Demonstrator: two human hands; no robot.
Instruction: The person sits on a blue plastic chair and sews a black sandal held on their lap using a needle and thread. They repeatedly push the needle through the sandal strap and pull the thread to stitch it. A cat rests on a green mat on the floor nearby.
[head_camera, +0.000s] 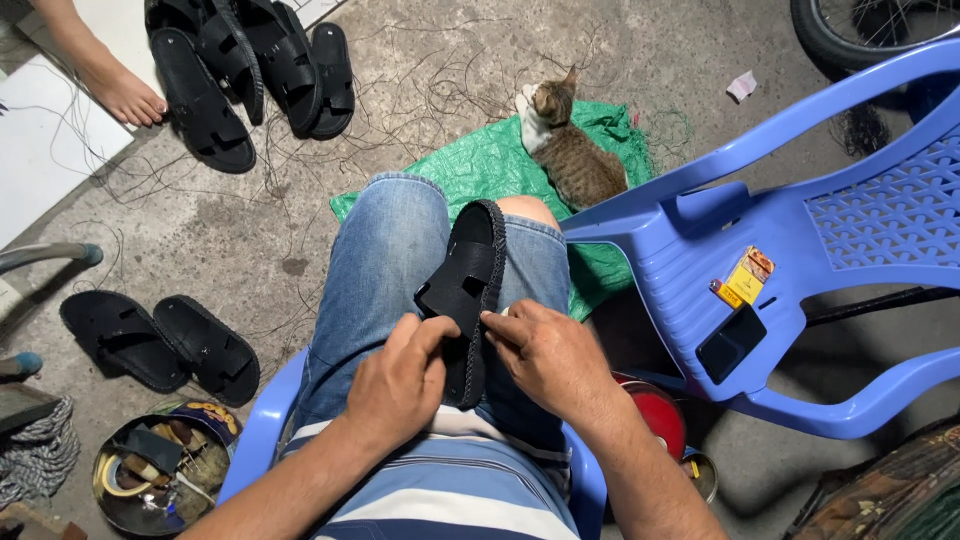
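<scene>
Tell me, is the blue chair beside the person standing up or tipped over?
Tipped over. The blue chair lies on its side, legs pointing sideways.

A seated person in denim shorts grips a black woven-edged sandal (468, 290) on edge between the knees, left hand (398, 385) and right hand (545, 358) pinching its sole. A tabby-and-white cat (567, 145) rests on crumpled green plastic sheeting (480, 165) beside a tipped blue plastic chair (800, 230).

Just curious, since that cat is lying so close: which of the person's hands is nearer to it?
The right hand. It holds the black sandal on the lap, below the cat lying on the green sheet. The left hand grips the sandal's other edge, farther left.
</scene>
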